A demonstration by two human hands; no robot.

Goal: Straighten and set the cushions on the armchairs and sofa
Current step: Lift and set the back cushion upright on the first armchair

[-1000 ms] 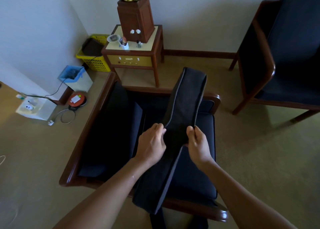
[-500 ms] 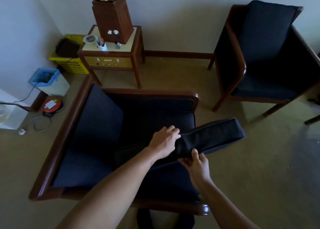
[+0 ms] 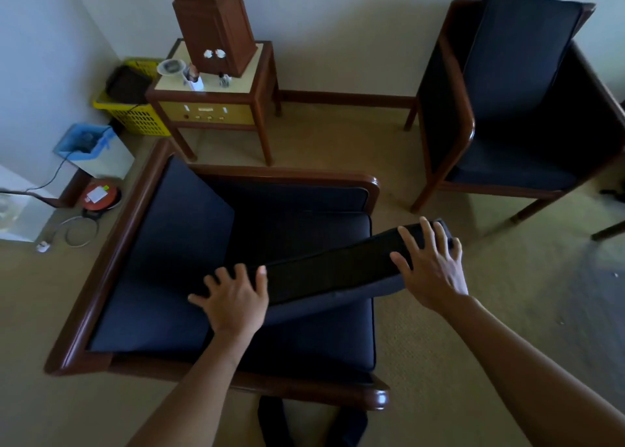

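Observation:
A dark navy seat cushion (image 3: 331, 274) lies tilted across the seat of the near wooden armchair (image 3: 101, 277), its right end sticking out past the chair's right side. My left hand (image 3: 233, 298) rests flat on the cushion's left end, fingers spread. My right hand (image 3: 433, 264) presses flat on its raised right end, fingers apart. Neither hand is closed around the cushion. A second armchair (image 3: 453, 115) with dark cushions in place stands at the back right.
A wooden side table (image 3: 260, 98) with a brown lamp base (image 3: 216, 30) stands behind the near chair. A yellow basket (image 3: 135, 115), a blue-lined bin (image 3: 88, 145) and cables lie at the left by the wall. My feet show below the chair's front rail.
The cushion went from upright in both hands to lying tilted across the seat. Both hands have let go of its edge and now press flat on top.

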